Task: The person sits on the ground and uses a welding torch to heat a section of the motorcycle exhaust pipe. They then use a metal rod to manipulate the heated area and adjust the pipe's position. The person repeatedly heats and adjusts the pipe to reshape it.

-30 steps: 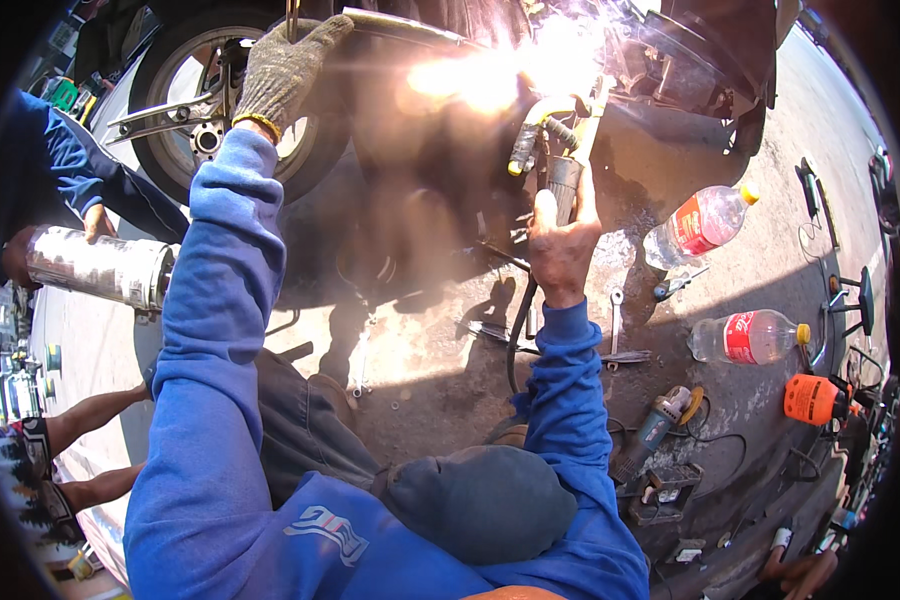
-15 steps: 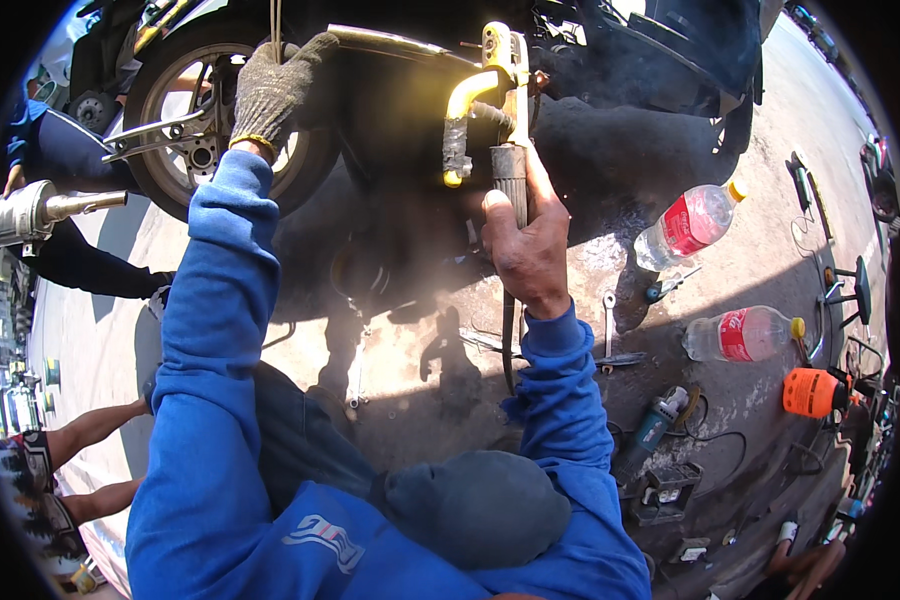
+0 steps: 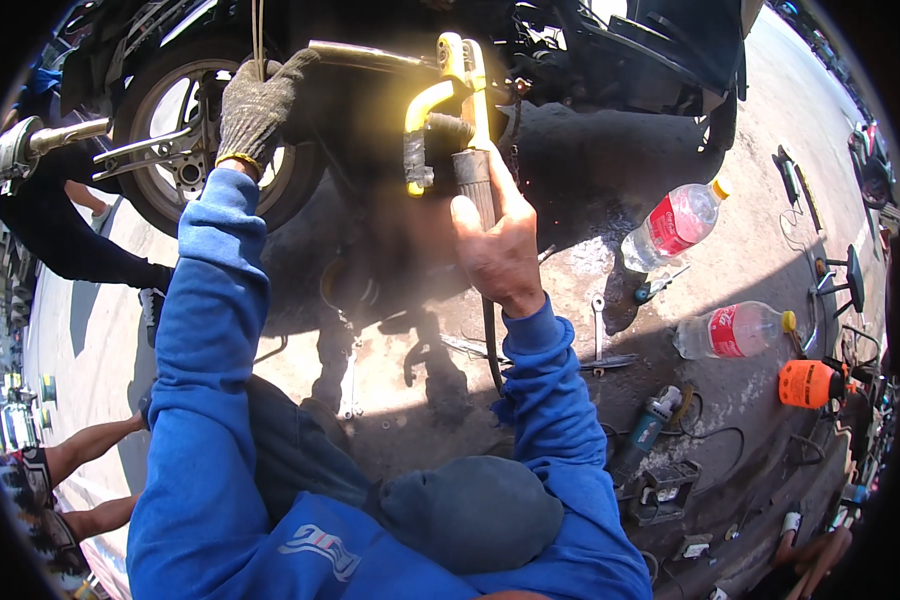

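My left hand point(image 3: 260, 105), in a grey knit glove, reaches up and grips the end of a curved metal rail point(image 3: 370, 55) above the rear wheel point(image 3: 185, 140) of a dark motorcycle. My bare right hand point(image 3: 500, 250) holds a yellow welding electrode holder point(image 3: 445, 100) upright by its dark handle, in front of the machine's black underside. A black cable point(image 3: 490, 350) hangs down from the holder. Haze drifts around the holder. Both my sleeves are blue.
Another person's dark sleeve point(image 3: 60, 240) reaches toward a chrome exhaust pipe point(image 3: 30, 150) at the left; bare arms point(image 3: 80, 450) show at the lower left. On the ground to the right lie two plastic bottles point(image 3: 675, 225), wrenches point(image 3: 597, 325), an angle grinder point(image 3: 645, 430) and an orange tool point(image 3: 810, 383).
The bright welding glare and sparks have stopped. My right hand has lifted the holder up and leftward. My left hand stays by the wheel.
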A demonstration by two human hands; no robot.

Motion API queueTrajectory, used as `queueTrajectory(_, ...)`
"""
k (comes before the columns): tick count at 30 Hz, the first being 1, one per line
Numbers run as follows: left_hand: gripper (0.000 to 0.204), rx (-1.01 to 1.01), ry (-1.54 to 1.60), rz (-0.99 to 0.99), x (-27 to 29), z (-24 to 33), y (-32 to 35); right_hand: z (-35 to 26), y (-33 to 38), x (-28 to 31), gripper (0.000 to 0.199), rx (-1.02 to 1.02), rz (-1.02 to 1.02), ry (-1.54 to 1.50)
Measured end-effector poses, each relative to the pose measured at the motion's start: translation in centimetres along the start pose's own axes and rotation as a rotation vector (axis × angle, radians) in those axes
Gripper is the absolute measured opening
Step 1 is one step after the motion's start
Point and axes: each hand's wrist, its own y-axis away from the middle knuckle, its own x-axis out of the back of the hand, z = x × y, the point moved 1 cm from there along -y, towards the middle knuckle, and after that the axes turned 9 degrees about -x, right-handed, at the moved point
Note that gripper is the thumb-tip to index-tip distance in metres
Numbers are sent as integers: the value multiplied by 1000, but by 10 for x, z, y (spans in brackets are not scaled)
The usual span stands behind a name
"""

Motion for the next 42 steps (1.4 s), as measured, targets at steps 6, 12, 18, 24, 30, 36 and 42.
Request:
queueTrajectory(6,25,32,-16,3,0,9,5,-1,0,0,65,25,21,28)
queueTrajectory(12,53,53,41,7,0,5,3,-1,-3,2,66,14,-3,30)
queueTrajectory(18,55,17,-10,4,0,3,2,0,2,-5,67,40,56,10)
queueTrajectory(24,45,20,7,-5,0,5,3,4,4,-10,68,109,78,-5)
queueTrajectory(30,46,20,1,10,-1,4,2,9,8,-11,68,40,48,-6)
queueTrajectory(36,54,70,28,-28,0,2,0,9,5,-14,68,91,74,57)
queueTrajectory(42,45,41,18,1,-1,5,3,9,6,-12,68,13,26,43)
